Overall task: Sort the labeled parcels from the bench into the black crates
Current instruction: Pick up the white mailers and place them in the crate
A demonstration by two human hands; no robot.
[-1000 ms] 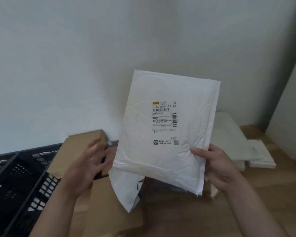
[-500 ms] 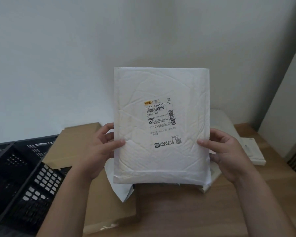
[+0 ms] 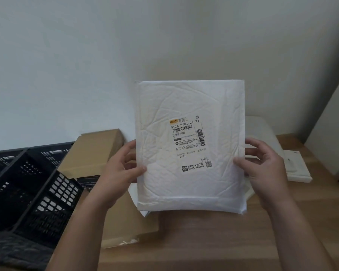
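Both hands, left hand (image 3: 119,171) and right hand (image 3: 262,169), pinch the upright white parcel (image 3: 190,145) by its side edges above the bench (image 3: 213,241), with the black crates (image 3: 27,192) nearer the left hand.

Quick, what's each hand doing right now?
Left hand: holds the white padded parcel by its left edge, thumb in front.
Right hand: holds the same parcel's right edge, thumb in front.
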